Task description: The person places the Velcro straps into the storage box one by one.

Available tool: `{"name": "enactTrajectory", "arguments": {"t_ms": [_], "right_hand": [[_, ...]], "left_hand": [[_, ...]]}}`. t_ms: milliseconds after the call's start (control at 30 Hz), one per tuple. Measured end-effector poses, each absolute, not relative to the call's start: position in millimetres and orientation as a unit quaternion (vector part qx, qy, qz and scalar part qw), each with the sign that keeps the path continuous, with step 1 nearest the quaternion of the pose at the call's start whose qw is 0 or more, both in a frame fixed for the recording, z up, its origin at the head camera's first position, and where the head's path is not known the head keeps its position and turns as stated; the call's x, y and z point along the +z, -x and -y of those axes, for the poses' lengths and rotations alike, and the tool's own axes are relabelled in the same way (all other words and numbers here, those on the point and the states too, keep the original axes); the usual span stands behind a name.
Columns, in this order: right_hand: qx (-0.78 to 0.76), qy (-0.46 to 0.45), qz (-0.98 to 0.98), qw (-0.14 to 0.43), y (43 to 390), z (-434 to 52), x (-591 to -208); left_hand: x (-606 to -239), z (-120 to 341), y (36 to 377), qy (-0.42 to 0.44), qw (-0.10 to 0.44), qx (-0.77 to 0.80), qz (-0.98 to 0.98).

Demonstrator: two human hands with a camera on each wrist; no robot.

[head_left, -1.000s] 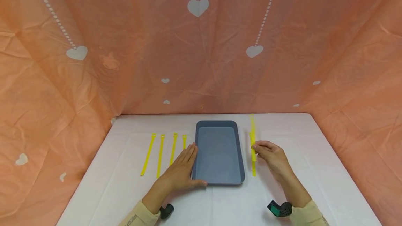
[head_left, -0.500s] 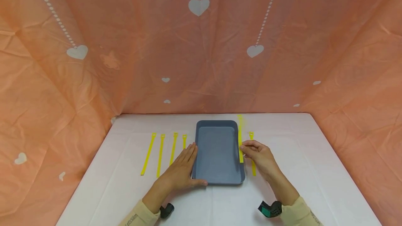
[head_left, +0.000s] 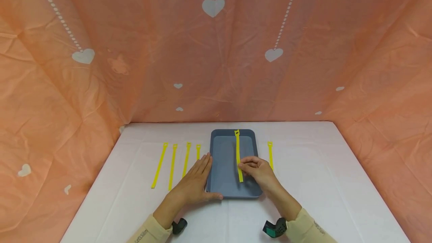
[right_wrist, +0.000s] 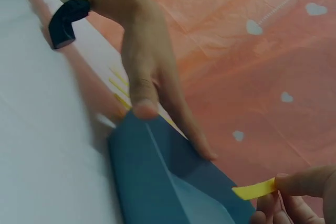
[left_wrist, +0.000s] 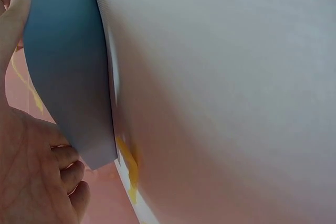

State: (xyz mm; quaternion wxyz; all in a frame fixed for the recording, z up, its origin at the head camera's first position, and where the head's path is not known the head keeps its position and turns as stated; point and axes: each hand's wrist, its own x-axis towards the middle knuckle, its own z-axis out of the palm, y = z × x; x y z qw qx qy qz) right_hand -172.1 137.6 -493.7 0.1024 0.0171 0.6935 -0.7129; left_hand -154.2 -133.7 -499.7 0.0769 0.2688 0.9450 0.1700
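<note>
Tray (head_left: 216, 183) steadied by left hand (head_left: 194, 185), right hand (head_left: 258, 170) pinching strap (head_left: 237, 149) inside

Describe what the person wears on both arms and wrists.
Both arms are in pale yellow long sleeves; the left sleeve carries small dark lettering. A black device sits at the left wrist, a black and green one at the right wrist. Both hands are bare.

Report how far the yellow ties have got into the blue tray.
Done: nothing lies loose in the blue tray so far. In hand: the right hand pinches one yellow tie over the tray, while the left hand rests against its left side. Left: four ties on the table left of the tray and one tie on its right.
</note>
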Motion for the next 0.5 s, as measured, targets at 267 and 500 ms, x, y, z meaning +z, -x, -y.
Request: {"name": "enactTrajectory", "arguments": {"t_ms": [267,500], "right_hand": [[-0.703,-0.005,-0.702,0.118,174.6,-112.5,-505.1],[-0.682,-0.009,-0.721,0.12,176.0,-98.5,-508.5]], "left_hand": [[-500.1,134.2,154.7,-0.266,0.08,0.172,-0.945],[-499.2,134.1,154.7,-0.269,0.082,0.174,-0.944]]}}
